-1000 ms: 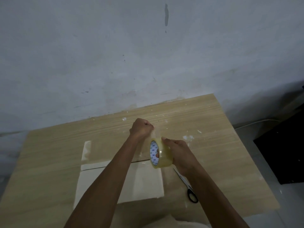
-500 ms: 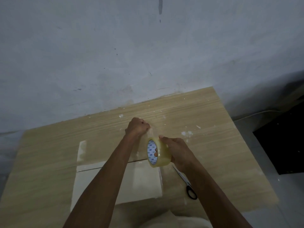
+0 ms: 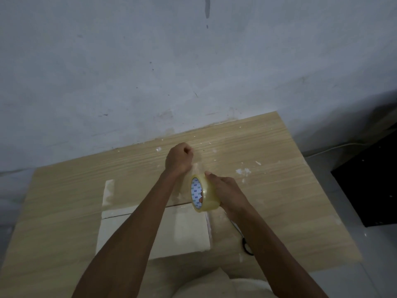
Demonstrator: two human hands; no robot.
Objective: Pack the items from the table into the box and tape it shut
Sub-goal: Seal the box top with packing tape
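A pale cardboard box (image 3: 182, 233) lies with its flaps closed on the wooden table (image 3: 64, 201), near the front edge. Above its far right corner my right hand (image 3: 227, 194) grips a roll of clear tape (image 3: 204, 193) with a white and blue core. My left hand (image 3: 179, 158) is a fist farther back, pinching the free end of the tape. A short clear strip (image 3: 196, 167) stretches from the roll to that fist. My left forearm crosses over the box and hides part of its top seam.
Black-handled scissors (image 3: 245, 244) lie on the table right of the box, partly under my right forearm. A strip of tape (image 3: 108, 192) sticks to the tabletop at the box's far left corner. A grey wall stands behind; a black object (image 3: 369, 190) sits on the floor at right.
My left hand has drawn the tape end farther from the roll, toward the wall, lengthening the strip. The right hand still holds the roll in about the same place.
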